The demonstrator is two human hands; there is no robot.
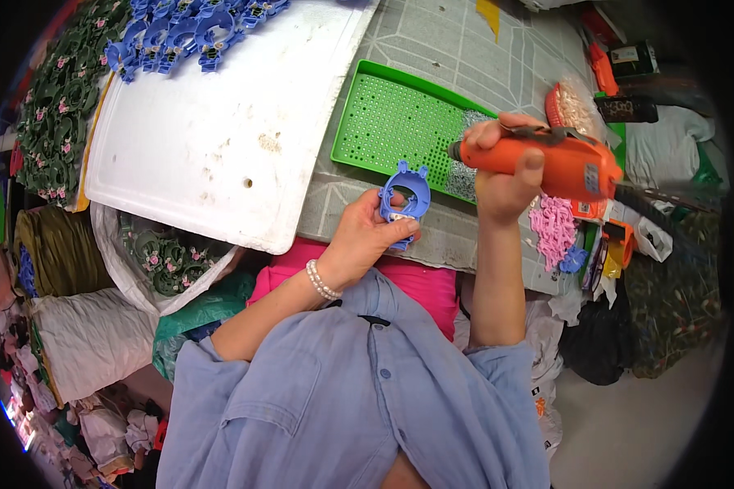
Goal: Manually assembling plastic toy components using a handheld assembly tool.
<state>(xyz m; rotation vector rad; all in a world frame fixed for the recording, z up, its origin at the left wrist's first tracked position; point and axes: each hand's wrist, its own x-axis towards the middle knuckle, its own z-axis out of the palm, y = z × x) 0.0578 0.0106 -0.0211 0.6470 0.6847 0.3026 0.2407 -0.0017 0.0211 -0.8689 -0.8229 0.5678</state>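
My left hand holds a blue ring-shaped plastic part upright at the table's near edge, thumb and fingers closed on its lower side. A small pale piece shows at the base of the ring. My right hand grips an orange electric screwdriver, raised over the right end of a green perforated tray. The tool's dark tip points left, apart from the blue part. Small silvery pieces, probably screws, lie in the tray's right end.
A white board on the left bears several blue parts at its far end. Dark green parts are heaped beyond its left edge, more in a white sack. Pink pieces and a red basket stand right.
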